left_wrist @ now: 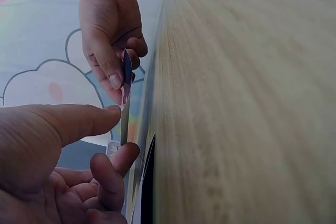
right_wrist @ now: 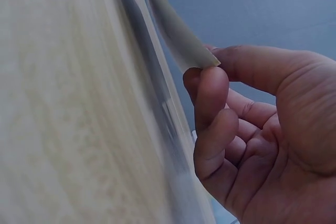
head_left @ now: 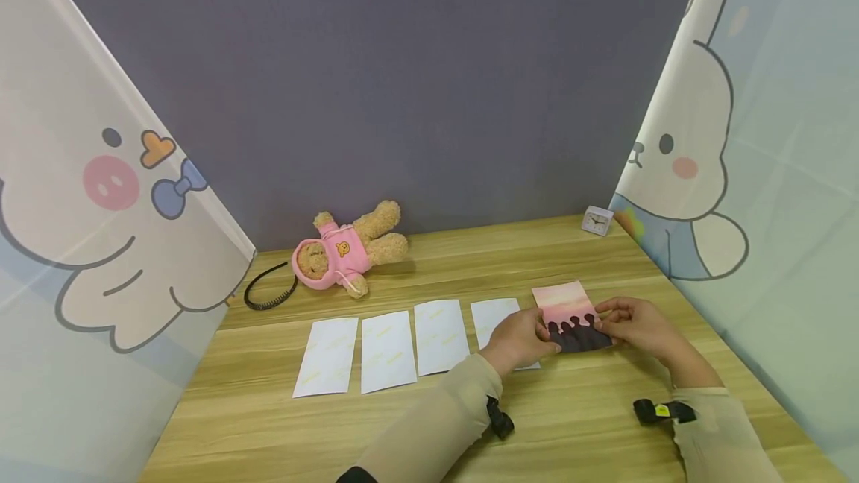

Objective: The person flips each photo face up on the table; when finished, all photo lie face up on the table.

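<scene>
A card with a pink sky over dark silhouettes (head_left: pixel 570 304) is held between both hands at the right of the table. My left hand (head_left: pixel 520 338) pinches its left edge between thumb and fingers, while my right hand (head_left: pixel 637 326) grips the right edge low down. Seen edge-on in the left wrist view, the card (left_wrist: pixel 127 72) stands off the wooden surface. Its pale back (right_wrist: pixel 178 32) curves slightly in the right wrist view, with the corner between thumb and index finger. Just beyond my left hand lies a white card (head_left: pixel 495 313), partly covered by that hand.
Three more white cards with faint yellow marks (head_left: pixel 388 352) lie in a row to the left. Behind them are a teddy bear in a pink hoodie (head_left: pixel 345 248) and a black headband (head_left: pixel 265 304). A small white clock (head_left: pixel 596 221) stands at the back right.
</scene>
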Demonstrator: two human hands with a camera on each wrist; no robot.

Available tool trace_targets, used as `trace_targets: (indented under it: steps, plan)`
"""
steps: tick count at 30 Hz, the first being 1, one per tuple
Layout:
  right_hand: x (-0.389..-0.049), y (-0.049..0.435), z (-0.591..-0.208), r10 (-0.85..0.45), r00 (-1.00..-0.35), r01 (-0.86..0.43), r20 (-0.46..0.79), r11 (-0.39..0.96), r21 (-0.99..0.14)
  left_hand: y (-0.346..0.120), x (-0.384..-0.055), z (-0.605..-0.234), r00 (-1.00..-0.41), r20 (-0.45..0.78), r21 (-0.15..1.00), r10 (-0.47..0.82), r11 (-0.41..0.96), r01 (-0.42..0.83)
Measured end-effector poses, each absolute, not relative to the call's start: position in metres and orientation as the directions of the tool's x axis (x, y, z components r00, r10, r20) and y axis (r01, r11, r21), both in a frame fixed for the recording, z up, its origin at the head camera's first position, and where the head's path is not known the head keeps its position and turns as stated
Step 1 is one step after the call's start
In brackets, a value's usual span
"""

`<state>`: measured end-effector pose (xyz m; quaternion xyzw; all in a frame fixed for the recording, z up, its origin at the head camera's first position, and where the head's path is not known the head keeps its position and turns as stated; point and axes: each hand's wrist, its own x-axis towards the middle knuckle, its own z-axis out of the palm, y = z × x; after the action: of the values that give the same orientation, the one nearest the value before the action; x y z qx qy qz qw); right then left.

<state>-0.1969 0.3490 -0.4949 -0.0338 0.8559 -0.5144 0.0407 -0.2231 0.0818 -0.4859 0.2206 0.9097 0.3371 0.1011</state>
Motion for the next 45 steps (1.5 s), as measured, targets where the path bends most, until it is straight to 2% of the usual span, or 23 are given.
trace_targets:
  steps: [18,28,37,45]
  plan:
    - [-0.1963,0.3452,-0.4958,-0.112,-0.992,-0.018,-0.049,0.535,-0.844,0.0852,-0.2248,-0.4879,-0.869,-0.045,0.538,0.492,0.745,0.394]
    - [-0.1975,0.3476,-0.4987,-0.120,-0.991,-0.009,-0.065,0.530,-0.848,0.0853,-0.2222,-0.4831,-0.867,-0.046,0.504,0.496,0.761,0.408]
    - [-0.1969,0.3483,-0.4997,-0.127,-0.989,0.005,-0.081,0.506,-0.863,0.0857,-0.2242,-0.4870,-0.855,-0.036,0.499,0.518,0.750,0.434]
    - [-0.1954,0.3466,-0.4988,-0.115,-0.990,0.004,-0.078,0.536,-0.844,0.0796,-0.2228,-0.4820,-0.843,-0.028,0.578,0.537,0.697,0.424]
